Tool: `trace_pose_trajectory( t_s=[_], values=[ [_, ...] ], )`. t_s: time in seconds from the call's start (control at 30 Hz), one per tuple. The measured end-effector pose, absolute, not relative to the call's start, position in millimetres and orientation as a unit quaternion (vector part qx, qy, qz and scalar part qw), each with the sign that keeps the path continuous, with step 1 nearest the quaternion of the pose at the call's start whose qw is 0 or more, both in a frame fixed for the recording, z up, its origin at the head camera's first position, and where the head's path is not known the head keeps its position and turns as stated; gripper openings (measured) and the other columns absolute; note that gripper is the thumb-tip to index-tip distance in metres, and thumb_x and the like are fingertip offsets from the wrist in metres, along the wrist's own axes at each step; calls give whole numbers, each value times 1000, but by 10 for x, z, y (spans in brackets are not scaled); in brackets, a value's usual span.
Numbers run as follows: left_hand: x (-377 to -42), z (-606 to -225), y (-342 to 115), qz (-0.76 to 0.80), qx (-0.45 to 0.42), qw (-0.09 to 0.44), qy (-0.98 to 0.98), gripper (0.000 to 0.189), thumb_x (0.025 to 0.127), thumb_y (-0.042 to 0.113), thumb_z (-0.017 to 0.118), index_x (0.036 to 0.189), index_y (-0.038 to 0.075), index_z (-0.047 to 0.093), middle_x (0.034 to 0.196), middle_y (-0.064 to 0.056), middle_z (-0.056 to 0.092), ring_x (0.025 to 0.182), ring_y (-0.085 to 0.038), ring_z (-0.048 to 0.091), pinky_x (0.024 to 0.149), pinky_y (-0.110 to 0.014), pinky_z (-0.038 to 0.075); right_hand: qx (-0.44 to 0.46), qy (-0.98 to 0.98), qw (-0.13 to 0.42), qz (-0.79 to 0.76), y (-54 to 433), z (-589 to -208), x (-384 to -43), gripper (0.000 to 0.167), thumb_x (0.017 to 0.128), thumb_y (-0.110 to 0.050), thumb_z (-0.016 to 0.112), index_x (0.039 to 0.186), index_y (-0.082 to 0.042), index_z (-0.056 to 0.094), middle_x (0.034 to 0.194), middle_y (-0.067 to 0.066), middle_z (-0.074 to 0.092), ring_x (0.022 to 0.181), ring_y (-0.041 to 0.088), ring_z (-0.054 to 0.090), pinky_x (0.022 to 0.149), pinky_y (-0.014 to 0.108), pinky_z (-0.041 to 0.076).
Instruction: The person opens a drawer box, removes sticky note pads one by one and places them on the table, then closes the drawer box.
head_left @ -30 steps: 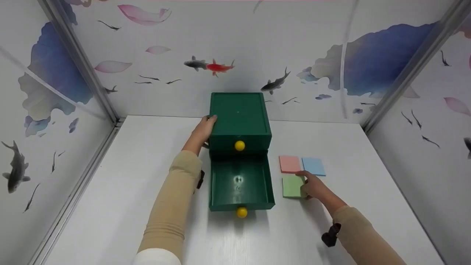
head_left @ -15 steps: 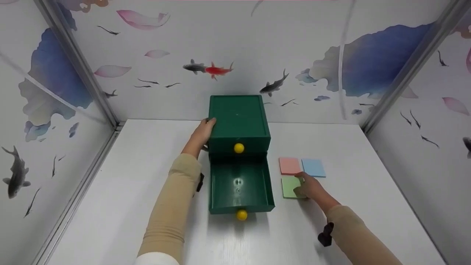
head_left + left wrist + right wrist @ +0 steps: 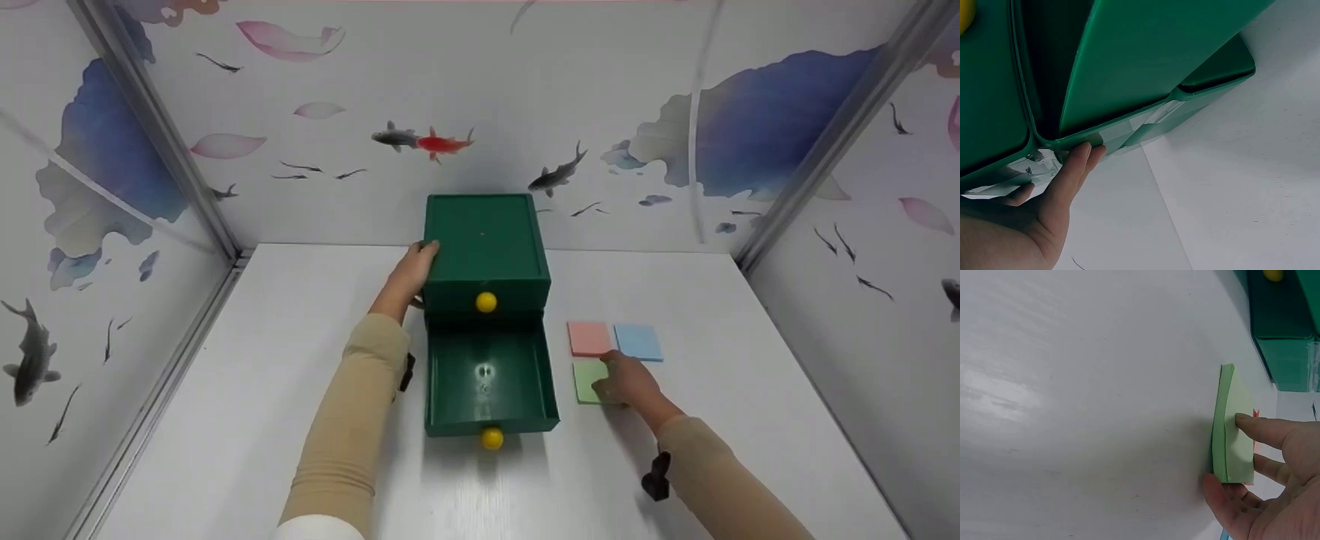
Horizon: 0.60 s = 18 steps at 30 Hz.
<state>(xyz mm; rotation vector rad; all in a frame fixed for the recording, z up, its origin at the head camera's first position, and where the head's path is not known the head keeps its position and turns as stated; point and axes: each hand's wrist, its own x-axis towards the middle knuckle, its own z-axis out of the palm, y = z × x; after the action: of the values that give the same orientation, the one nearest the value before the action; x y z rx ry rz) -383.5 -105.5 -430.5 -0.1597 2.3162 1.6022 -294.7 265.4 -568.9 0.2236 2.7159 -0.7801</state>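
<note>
A green drawer cabinet (image 3: 484,236) stands at the back middle, its lower drawer (image 3: 450,375) pulled out with nothing inside. My left hand (image 3: 412,271) rests against the cabinet's left side; in the left wrist view its fingers (image 3: 1075,169) lie straight along the side wall. To the right of the drawer, my right hand (image 3: 636,384) grips a light green sticky note pad (image 3: 1237,447). Its thumb lies on top of the pad and other fingers are at the pad's edges. Just behind are a pink sticky note pad (image 3: 589,337) and a blue one (image 3: 638,343).
Yellow round knobs sit on the upper drawer front (image 3: 450,294) and on the lower drawer. The white tabletop (image 3: 247,390) is enclosed by printed walls at the back and both sides.
My right hand has shifted left, and its thumb now reaches further over the green pad. The left hand and the cabinet stay put; the view has tilted slightly.
</note>
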Motion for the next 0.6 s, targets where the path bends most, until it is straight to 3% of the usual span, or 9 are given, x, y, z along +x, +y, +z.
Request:
trace_pose_trajectory(
  t_s=[0.2,0.33,0.43,0.6],
  values=[
    [-3840,-4296,-1064,556,-56,162,813,73,100,59,29,158,18,11,155,-17,27,121,-43,48,88,-55,48,91,942,160,-280,2625,-5688,-2939,59,91,-15,69,143,-1,43,123,20,50,91,29,54,59,32,48],
    [-3846,-4293,-1060,553,-60,166,814,73,100,59,28,158,19,10,156,-15,25,124,-42,46,90,-55,48,82,950,159,-257,2615,-5655,-2941,59,91,-17,70,142,1,44,131,25,49,103,34,52,80,44,51],
    [-3852,-4300,-1059,553,-61,168,814,73,100,59,28,158,19,10,156,-15,24,125,-41,45,90,-55,47,85,951,155,-254,2626,-5642,-2948,61,89,-17,72,140,3,44,134,28,47,111,36,49,95,54,43],
    [-3834,-4291,-1051,556,-65,166,812,72,100,59,29,158,21,11,154,-16,28,121,-42,48,90,-55,47,89,945,142,-280,2684,-5681,-2948,70,87,-21,74,140,5,38,134,29,45,114,38,49,99,55,40]
  ],
)
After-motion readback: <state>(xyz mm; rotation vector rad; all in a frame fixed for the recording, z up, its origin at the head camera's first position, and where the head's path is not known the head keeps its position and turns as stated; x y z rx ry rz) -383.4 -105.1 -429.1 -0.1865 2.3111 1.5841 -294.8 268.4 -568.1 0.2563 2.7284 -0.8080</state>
